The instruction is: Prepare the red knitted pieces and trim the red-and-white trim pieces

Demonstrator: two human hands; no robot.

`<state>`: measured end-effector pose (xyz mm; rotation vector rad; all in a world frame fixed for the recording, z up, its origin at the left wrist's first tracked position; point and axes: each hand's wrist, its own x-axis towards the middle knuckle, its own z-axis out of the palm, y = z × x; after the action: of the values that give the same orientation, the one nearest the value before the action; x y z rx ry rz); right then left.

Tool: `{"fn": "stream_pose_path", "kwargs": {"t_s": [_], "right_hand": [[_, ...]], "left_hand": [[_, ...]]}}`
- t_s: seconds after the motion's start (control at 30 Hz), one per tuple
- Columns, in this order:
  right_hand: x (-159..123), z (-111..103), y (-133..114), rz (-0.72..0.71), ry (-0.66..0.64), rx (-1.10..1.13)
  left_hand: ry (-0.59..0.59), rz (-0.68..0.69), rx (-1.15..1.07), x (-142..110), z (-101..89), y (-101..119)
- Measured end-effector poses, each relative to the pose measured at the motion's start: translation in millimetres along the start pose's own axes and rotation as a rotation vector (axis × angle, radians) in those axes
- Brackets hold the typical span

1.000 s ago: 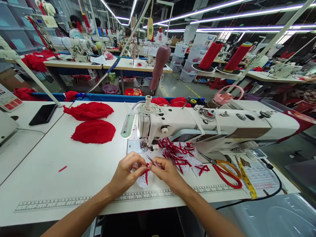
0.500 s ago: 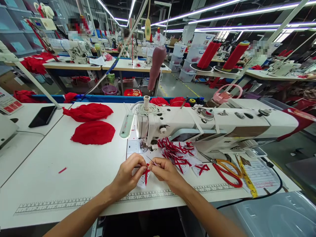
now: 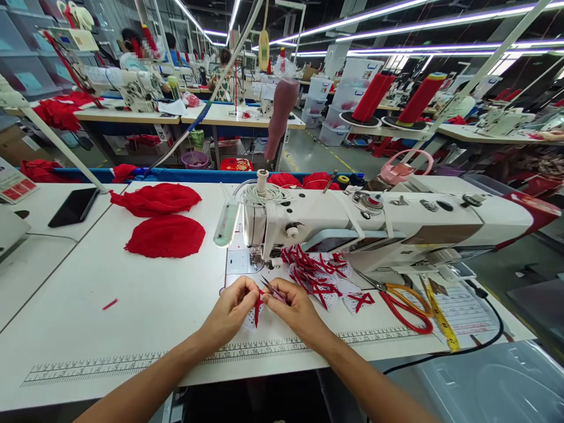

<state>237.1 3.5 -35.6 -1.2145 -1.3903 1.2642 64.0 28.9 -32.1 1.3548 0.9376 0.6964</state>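
My left hand pinches a small white dotted fabric piece with red trim, which hangs below the fingertips. In my right hand is a pair of thread snips, its pointed blades directed up and left. The right fingertips sit close to the top of the fabric piece; whether they grip it too cannot be made out. Both hands are just in front of the needle area of a white sewing machine. Right of them, a heap of similar red-trimmed white pieces lies under the machine arm.
Red fabric pieces lie at the left, with a black phone beyond. Scissors with red and orange handles and a yellow tape measure rest at the right. A printed ruler runs along the front edge.
The thread snips now show more fully, with blades raised between the hands. My left hand has shifted slightly left with the fabric piece, and the right hand has turned a little.
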Motion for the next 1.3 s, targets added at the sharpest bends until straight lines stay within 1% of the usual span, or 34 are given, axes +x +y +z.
{"fn": "stream_pose_path", "kwargs": {"t_s": [0.13, 0.27, 0.43, 0.63, 0.87, 1.03, 1.2, 1.3], "right_hand": [[1.0, 1.8, -3.3, 0.031, 0.004, -0.009], [1.9, 2.1, -3.2, 0.025, 0.023, 0.01], [1.7, 1.2, 3.0, 0.037, 0.034, 0.069], [0.8, 1.6, 5.4, 0.051, 0.032, 0.101], [2.6, 1.8, 4.3, 0.081, 0.056, 0.127], [2.5, 1.6, 1.5, 0.059, 0.064, 0.075], [0.2, 0.0, -2.6, 0.029, 0.051, 0.041], [-0.2, -0.4, -3.5, 0.024, 0.044, 0.048]], "left_hand": [[-0.008, -0.01, -0.038, 0.7, 0.7, -1.7], [-0.02, -0.017, -0.06, 1.1, 1.7, -3.9], [-0.008, -0.07, -0.155, 0.0, 3.5, 1.5], [0.016, -0.089, -0.186, -1.8, 4.9, 4.6], [0.029, -0.049, -0.173, 0.2, 4.5, 1.7], [0.044, -0.004, -0.036, 2.2, 3.4, -1.3], [0.019, -0.018, -0.037, 2.3, 3.6, 1.6], [0.031, -0.022, -0.049, 2.9, 3.9, 2.3]]}}
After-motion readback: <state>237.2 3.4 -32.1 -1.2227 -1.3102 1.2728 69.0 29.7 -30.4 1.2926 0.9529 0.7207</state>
